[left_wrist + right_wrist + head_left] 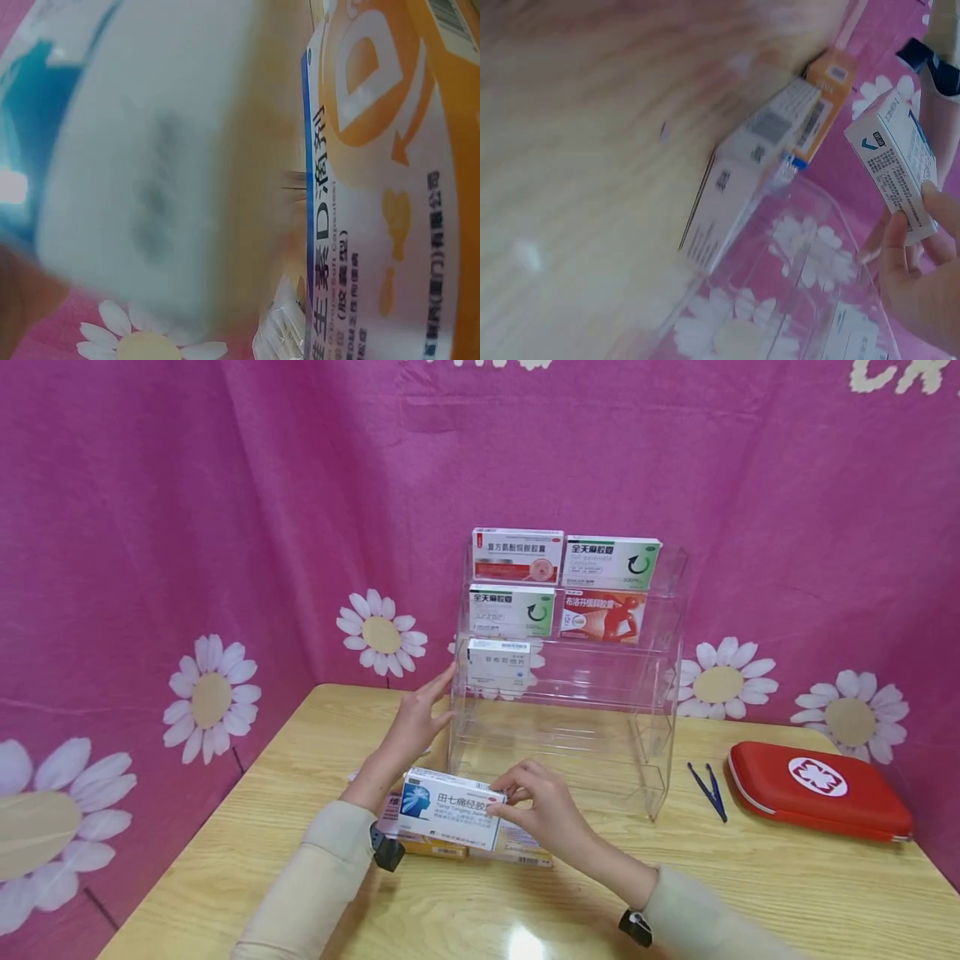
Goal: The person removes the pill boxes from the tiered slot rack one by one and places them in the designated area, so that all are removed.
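Observation:
My right hand point(543, 802) pinches the right end of a white and blue medicine box point(450, 814), its printed front facing me, in front of my left forearm. In the right wrist view, thumb and fingers hold that box point(896, 169) by one end. My left hand point(411, 722) reaches to the left side of a clear acrylic display rack point(663, 768), fingers extended along its side panel. Closest to the fingertips stands a white medicine box point(498, 665) on the rack's third tier. Blurred and near, the held box point(150, 165) fills much of the left wrist view.
Two medicine boxes stand on each of the upper two tiers. Below the held box lie more boxes, including an orange and white vitamin D box point(375, 187). Blue tweezers point(708, 792) and a red first-aid case point(821, 789) lie right of the rack.

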A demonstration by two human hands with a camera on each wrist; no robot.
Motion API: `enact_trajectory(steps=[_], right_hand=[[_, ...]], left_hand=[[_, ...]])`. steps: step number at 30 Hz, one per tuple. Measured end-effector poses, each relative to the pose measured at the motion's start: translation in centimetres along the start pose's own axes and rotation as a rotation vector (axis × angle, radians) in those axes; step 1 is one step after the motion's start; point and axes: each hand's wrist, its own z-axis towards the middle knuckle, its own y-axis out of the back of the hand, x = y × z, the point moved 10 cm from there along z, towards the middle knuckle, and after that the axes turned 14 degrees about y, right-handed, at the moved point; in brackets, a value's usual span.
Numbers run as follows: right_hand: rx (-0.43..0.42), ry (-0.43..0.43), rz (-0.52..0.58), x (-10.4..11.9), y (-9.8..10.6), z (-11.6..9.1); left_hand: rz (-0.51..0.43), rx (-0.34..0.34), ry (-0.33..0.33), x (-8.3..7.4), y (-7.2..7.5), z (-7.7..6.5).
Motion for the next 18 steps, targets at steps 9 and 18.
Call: enact_trajectory(steps=[9,18], right_hand=[[0.064,-0.01,0.05,0.7,-2.9,0.0],[0.146,-0.058,0.113,1.1,-5.3,-0.4]], left_hand=[[0.016,-0.005,-0.012,-0.4,0.0,-0.1],[0.032,0.017,0.004,-0.4,0.0,-0.1]])
